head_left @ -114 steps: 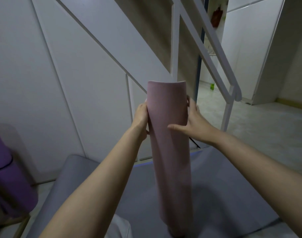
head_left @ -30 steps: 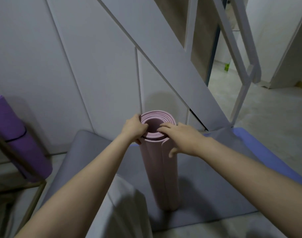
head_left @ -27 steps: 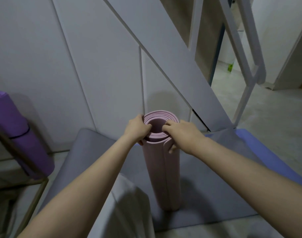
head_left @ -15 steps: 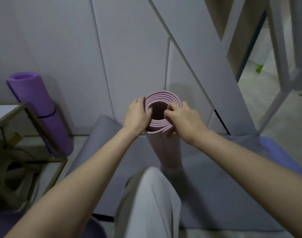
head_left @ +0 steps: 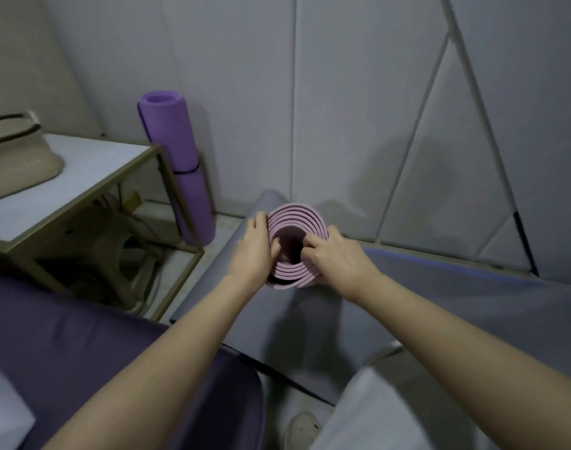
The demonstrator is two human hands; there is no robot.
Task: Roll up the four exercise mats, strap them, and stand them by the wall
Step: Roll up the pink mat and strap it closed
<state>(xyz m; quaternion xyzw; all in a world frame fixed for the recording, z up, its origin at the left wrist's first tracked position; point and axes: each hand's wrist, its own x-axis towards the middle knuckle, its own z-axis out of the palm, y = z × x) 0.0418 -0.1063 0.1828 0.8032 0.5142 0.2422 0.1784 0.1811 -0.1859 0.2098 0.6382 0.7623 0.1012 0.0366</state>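
Head view: pale pink foam mat, rolled, upright on flat grey floor mat. Grip: left hand pinches rim at 9 o'clock, right hand at 3, both hooked into core; earlier they clasped its sides. Probably tightening coils; unstrapped. Strapped purple roll at 10 o'clock, by wall.

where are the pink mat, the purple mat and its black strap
pink mat point(head_left: 294, 212), head view, coiled top end
purple mat point(head_left: 170, 138), head view, upper side
black strap point(head_left: 186, 171), head view, front of band
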